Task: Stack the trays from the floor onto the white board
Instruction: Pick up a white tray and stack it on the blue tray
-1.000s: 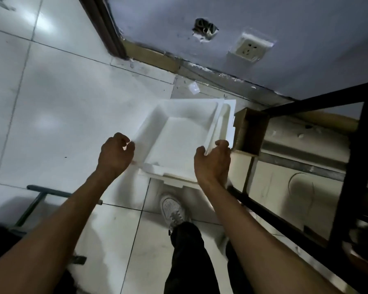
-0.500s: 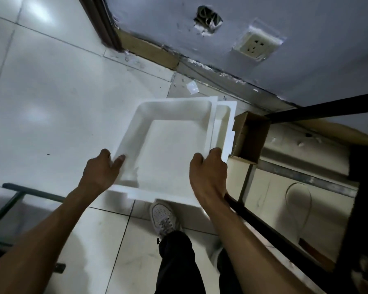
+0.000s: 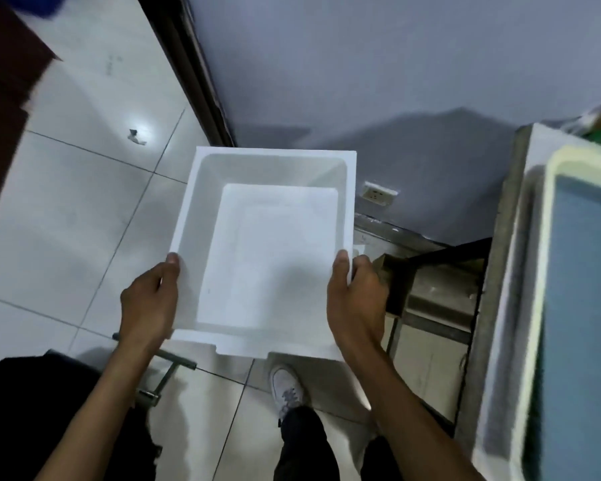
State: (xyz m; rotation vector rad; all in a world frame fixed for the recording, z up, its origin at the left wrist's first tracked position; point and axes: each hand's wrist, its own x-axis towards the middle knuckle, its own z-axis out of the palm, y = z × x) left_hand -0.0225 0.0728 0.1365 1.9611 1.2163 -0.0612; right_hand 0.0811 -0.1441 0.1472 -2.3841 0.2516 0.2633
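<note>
A deep white foam tray (image 3: 268, 258) is held level in the air in front of me, open side up and empty. My left hand (image 3: 150, 300) grips its left rim near the front corner, thumb on top. My right hand (image 3: 356, 300) grips the right rim the same way. At the right edge lies a white board (image 3: 500, 307) on a raised surface, with a pale-rimmed tray with a blue-grey bottom (image 3: 583, 307) resting on it. A sliver of another white tray (image 3: 357, 253) peeks out on the floor behind my right hand.
A grey wall with a socket (image 3: 379, 195) stands ahead. A black metal frame and a cardboard box (image 3: 396, 272) sit low at the right. A metal stand (image 3: 163, 376) lies on the tiled floor beside my shoe (image 3: 287, 387).
Both hands have lifted the white tray off the floor stack up toward me. The view has swung up and right, bringing the board with its tray into sight.
</note>
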